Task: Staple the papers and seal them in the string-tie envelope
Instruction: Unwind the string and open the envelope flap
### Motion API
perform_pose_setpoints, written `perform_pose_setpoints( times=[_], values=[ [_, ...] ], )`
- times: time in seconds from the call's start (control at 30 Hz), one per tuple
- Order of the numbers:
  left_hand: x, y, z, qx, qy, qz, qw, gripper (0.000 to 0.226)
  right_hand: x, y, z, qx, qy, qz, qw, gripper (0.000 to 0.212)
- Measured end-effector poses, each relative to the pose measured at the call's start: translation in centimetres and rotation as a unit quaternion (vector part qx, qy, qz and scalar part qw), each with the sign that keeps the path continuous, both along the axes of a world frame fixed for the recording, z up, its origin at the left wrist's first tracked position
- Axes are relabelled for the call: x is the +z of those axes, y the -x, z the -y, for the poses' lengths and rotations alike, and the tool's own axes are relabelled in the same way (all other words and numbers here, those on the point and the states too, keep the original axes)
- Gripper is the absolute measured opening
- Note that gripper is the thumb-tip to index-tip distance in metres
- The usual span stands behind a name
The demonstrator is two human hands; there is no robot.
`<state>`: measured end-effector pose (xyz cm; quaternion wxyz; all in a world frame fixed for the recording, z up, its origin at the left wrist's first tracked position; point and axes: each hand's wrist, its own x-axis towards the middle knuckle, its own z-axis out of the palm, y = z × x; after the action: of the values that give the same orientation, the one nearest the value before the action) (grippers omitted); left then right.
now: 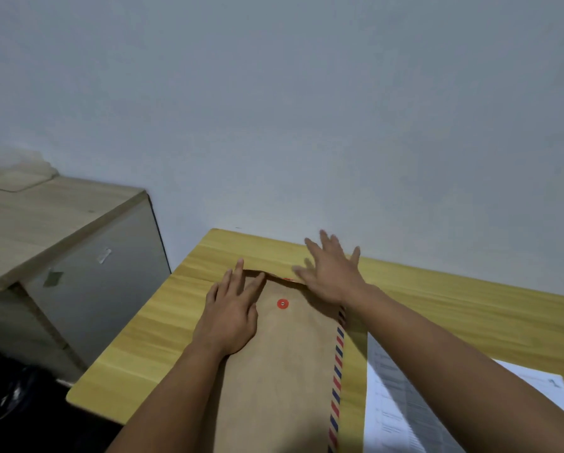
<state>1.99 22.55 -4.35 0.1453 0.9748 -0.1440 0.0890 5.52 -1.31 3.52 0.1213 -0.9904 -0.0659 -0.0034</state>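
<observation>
Brown kraft string-tie envelope (283,371) lies flat on the yellow wooden desk (453,308), mouth away from me. From the head view, my left hand (230,317) presses it down, fingers straight and slightly spread; my right hand (331,273) hovers blurred at the flap, fingers splayed. Printed papers (401,410) sit just right, outside. I judge the opening step; next, lift the flap past the red button (282,303).

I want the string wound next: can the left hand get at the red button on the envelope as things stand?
Probably yes. The left hand lies flat on the envelope just beside the red button, which is uncovered. The right hand is further up at the flap, not over it.
</observation>
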Motion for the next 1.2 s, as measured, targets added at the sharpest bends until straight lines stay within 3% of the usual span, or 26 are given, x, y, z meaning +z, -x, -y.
perform_pose_setpoints(
  times=[0.07,0.1,0.17,0.23,0.33,0.43,0.57,0.7,0.8,1.07,1.2],
  values=[
    [0.1,0.0,-0.1,-0.001,-0.008,-0.005,1.000,0.069,-0.4,0.9,-0.3,0.068,0.035,0.003,0.997,0.088],
    [0.1,-0.1,-0.1,-0.002,-0.007,-0.007,1.000,0.069,-0.7,1.1,-0.5,0.087,0.054,0.009,0.995,0.083],
    [0.1,-0.1,-0.1,-0.014,-0.012,-0.015,1.000,0.066,-1.3,1.2,-0.6,0.097,0.067,0.033,0.992,0.051],
    [0.1,0.0,-0.1,-0.045,-0.016,-0.024,0.999,0.063,-1.6,1.1,-0.3,0.075,0.017,0.048,0.996,0.030],
    [1.1,-0.6,-0.2,-0.085,-0.058,-0.033,0.994,0.067,-0.9,1.4,1.0,-0.006,-0.109,0.015,0.994,0.020],
    [2.8,-1.1,0.7,-0.068,-0.131,-0.002,0.989,0.067,-0.4,2.0,3.4,-0.098,-0.209,0.003,0.973,0.038],
    [5.6,0.9,5.5,-0.003,-0.037,0.007,0.999,0.063,0.3,4.6,6.0,-0.197,-0.357,-0.006,0.913,0.030],
    [8.1,5.9,12.2,0.027,0.125,-0.068,0.989,0.072,1.2,10.0,7.5,-0.220,-0.507,-0.022,0.833,0.020],
    [8.0,9.4,15.7,0.034,0.208,-0.127,0.969,0.081,0.6,14.0,7.8,-0.214,-0.557,-0.027,0.802,0.025],
    [7.1,13.3,17.1,0.021,0.239,-0.157,0.958,0.069,-1.2,19.7,8.5,-0.212,-0.617,-0.037,0.757,0.025],
    [7.2,14.5,17.4,-0.003,0.202,-0.112,0.973,0.061,-2.3,20.0,8.0,-0.229,-0.574,-0.032,0.785,0.024]
  ],
)
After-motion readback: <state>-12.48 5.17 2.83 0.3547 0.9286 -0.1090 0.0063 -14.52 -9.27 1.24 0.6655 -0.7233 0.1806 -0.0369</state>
